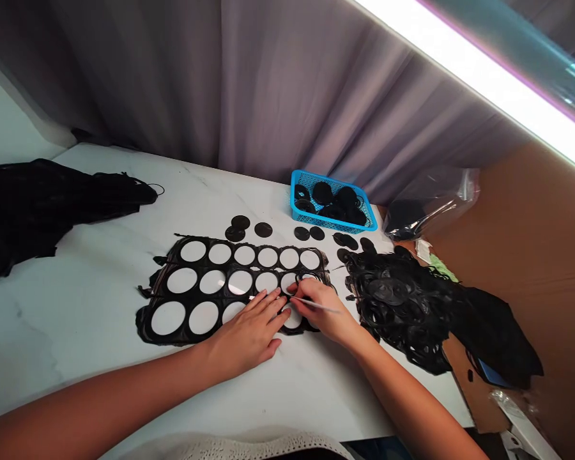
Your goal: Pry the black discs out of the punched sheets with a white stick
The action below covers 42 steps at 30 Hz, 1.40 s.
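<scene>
A black sheet (145, 324) with rows of round holes lies on the white table, and the tabletop shows pale through the holes. My left hand (252, 329) rests flat on its lower middle, fingers stretched out. At the right part of the sheet, my right hand (326, 310) pinches a thin pale stick-like tool (319, 306); its exact kind is not clear. The tool's tip points left, close to the left fingertips, at the edge of a hole. My hands cover parts of several holes. Loose black discs (263, 229) lie just beyond the sheet.
A blue basket (334, 223) of black round pieces stands at the back. Tangled black scraps (393, 294) are heaped at the right, and black material (38, 204) lies at the left. Behind the table hangs a grey curtain (268, 89). A clear plastic bag (434, 198) sits at the back right.
</scene>
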{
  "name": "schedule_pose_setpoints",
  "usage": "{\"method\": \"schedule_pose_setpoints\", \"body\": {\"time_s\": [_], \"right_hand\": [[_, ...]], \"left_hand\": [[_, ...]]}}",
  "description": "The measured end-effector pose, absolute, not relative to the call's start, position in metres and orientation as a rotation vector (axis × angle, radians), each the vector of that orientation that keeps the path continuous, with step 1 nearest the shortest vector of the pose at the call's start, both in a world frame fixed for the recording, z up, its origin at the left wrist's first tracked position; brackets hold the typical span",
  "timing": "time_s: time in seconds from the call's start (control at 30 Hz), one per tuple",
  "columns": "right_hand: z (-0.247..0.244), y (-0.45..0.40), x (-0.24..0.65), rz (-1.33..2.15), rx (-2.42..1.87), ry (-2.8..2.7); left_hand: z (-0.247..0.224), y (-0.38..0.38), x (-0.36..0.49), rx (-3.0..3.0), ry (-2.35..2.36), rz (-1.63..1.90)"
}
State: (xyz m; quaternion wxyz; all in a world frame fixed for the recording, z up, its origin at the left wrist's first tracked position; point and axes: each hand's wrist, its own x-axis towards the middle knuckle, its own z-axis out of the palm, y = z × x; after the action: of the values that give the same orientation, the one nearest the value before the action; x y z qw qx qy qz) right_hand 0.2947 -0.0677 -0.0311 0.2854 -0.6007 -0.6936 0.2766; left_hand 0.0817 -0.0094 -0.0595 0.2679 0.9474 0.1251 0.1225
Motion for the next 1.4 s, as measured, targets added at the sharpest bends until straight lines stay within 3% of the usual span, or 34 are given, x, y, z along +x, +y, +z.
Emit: {"method": "schedule_pose_setpoints", "body": {"time_s": [0.17, 0.33, 0.4, 0.63, 0.73, 1.4], "right_hand": [[-0.03, -0.06, 0.3, 0.287, -1.659, -2.272], [-0.018, -0.032, 0.368, -0.16, -2.07, -1.621], [-0.012, -0.029, 0.385, -0.055, -2.035, -1.393], [-0.013, -0.072, 0.325, 1.043, -1.522, -1.127], [-0.018, -0.095, 0.298, 1.24, -1.496, -1.157], [-0.032, -0.119, 0.27, 0.711, -1.681, -1.75]], "left_hand": [[-0.061, -0.009, 0.08, 2.595, 0.333, 0.307], [-0.06, -0.006, 0.078, 2.573, 0.316, 0.339], [-0.057, -0.005, 0.076, 2.545, 0.301, 0.355], [-0.049, -0.01, 0.063, 2.397, 0.291, 0.363], [-0.052, -0.014, 0.056, 2.396, 0.283, 0.327], [-0.053, -0.018, 0.054, 2.507, 0.294, 0.302]]}}
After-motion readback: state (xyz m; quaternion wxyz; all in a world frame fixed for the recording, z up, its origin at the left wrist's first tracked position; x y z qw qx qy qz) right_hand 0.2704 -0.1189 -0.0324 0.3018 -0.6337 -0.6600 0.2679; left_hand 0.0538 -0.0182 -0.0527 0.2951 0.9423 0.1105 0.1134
